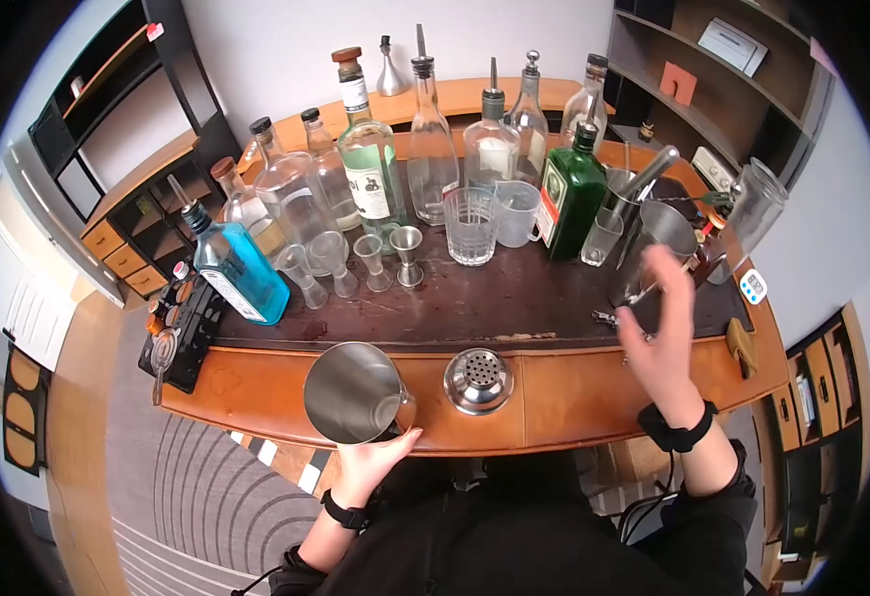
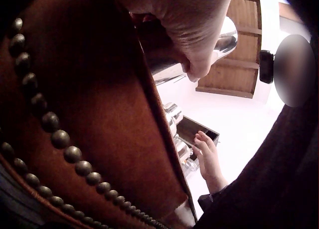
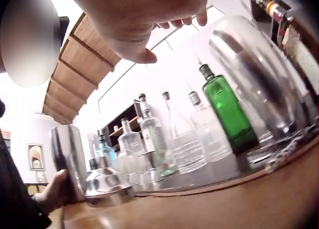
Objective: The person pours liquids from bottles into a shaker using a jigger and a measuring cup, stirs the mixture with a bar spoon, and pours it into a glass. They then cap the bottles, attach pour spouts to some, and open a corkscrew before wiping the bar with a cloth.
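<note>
My left hand (image 1: 377,465) grips a metal shaker tin (image 1: 344,392) low on its side, at the front edge of the table. The tin's wide mouth faces the head camera, and the inside shows bare metal. To its right sits a domed shaker top with a built-in strainer (image 1: 479,380). Raised over the right part of the table, my right hand (image 1: 665,348) has its thumb and fingers apart and holds nothing. Beyond its fingertips stands another metal tin (image 1: 669,226), partly hidden by the hand in the head view. The right wrist view shows that shiny tin (image 3: 251,72) beside a green bottle (image 3: 230,112).
Several bottles line the back, among them a blue one (image 1: 243,273) and a green one (image 1: 571,194). Jiggers (image 1: 407,256), a cut-glass tumbler (image 1: 472,228) and a plastic measuring jug (image 1: 516,212) stand before them. A small timer (image 1: 752,287) lies at the right edge.
</note>
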Demonstrator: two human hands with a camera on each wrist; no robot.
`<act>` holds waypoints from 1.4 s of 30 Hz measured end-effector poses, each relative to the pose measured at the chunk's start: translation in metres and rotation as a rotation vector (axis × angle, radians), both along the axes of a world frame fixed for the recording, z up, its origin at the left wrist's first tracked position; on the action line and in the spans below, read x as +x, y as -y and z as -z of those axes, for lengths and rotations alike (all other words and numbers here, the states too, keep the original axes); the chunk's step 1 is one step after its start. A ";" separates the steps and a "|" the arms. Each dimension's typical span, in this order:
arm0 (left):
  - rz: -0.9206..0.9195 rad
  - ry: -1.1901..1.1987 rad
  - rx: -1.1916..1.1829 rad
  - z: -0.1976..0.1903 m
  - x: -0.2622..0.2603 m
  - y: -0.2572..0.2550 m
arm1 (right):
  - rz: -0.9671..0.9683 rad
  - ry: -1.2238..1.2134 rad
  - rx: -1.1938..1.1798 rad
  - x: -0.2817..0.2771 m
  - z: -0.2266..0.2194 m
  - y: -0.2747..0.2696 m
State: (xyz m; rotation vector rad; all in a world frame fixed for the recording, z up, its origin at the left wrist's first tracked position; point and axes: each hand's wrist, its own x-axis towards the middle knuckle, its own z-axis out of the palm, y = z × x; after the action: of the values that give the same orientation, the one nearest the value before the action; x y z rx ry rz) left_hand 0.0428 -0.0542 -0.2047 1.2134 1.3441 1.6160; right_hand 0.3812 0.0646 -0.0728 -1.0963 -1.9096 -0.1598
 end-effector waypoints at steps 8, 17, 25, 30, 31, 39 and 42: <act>-0.039 -0.074 0.054 0.017 -0.004 0.000 | -0.623 0.197 -0.739 -0.079 0.029 0.005; 0.175 -0.229 0.019 0.035 -0.020 0.004 | -0.680 0.121 -0.809 -0.102 0.064 0.000; 0.002 -0.106 0.014 0.016 -0.005 0.003 | -0.584 0.171 -0.883 -0.104 0.050 0.007; 0.025 -0.078 -0.026 0.011 -0.004 0.005 | -0.595 0.177 -0.799 -0.103 0.058 0.005; 0.046 -0.064 -0.058 0.009 -0.004 0.005 | -0.598 0.171 -0.807 -0.103 0.056 0.005; 0.002 -0.167 0.012 0.020 -0.007 0.005 | -0.669 -0.094 -0.793 -0.110 0.013 0.002; 0.043 -0.206 -0.047 0.026 -0.013 0.008 | -0.740 -0.218 -0.612 -0.121 -0.019 0.001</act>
State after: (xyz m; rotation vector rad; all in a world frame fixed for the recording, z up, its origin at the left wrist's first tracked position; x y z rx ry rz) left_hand 0.0302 -0.0622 -0.2303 1.4010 1.4627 1.4530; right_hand 0.2603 0.0636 -0.0534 -0.6547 -2.0778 0.9651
